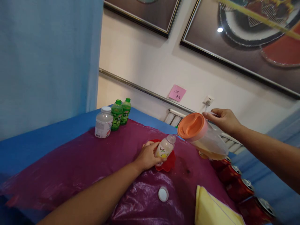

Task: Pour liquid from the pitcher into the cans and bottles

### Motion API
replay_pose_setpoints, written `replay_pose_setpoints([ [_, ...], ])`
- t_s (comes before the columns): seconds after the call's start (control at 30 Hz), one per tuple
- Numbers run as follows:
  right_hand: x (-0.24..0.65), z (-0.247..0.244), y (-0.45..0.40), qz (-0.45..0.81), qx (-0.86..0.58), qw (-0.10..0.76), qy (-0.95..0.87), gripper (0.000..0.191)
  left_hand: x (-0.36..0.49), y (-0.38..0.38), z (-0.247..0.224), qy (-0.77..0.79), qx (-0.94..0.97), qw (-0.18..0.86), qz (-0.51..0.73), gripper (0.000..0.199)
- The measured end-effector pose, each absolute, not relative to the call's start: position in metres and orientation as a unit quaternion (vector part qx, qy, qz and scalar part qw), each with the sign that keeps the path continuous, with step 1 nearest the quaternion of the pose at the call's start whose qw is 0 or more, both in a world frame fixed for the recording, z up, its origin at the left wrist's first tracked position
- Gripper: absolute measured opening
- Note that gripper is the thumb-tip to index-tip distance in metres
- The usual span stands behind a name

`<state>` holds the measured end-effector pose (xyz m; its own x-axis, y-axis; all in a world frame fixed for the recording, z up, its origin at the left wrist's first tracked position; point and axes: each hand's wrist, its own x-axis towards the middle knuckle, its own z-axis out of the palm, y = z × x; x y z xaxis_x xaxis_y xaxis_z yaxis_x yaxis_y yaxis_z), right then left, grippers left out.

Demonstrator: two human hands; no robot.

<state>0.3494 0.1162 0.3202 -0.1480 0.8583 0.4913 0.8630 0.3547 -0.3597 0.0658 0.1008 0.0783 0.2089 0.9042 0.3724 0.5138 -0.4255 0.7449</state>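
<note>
My left hand (pixel 147 157) is closed around a clear bottle (pixel 165 147) with a fruit label and an open neck. The bottle leans to the right over a red scalloped dish (pixel 167 164). By its handle, my right hand (pixel 223 120) grips a translucent pitcher (pixel 208 140) with an orange lid (pixel 191 125). The pitcher is tipped to the left, its lid end right beside the bottle's mouth. Pale liquid shows low in the pitcher. A white cap (pixel 163 194) lies on the purple plastic sheet (pixel 82 168) in front of the dish.
At the back left stand a white-capped jar (pixel 103 122) and two green bottles (pixel 116 115) (pixel 126 111). Several red cans (pixel 240 187) line the right edge, close to a folded yellow cloth (pixel 215 207). A metal rail (pixel 140 89) runs along the wall behind.
</note>
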Motion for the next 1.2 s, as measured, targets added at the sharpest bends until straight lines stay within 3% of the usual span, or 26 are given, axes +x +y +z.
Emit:
replay_pose_setpoints([
  [1.2,0.3481,0.3216,0.1146,-0.006,-0.573,0.321,-0.754,0.061,0.0663,0.0995,0.0798,0.474,0.743,0.247,0.402,0.070],
])
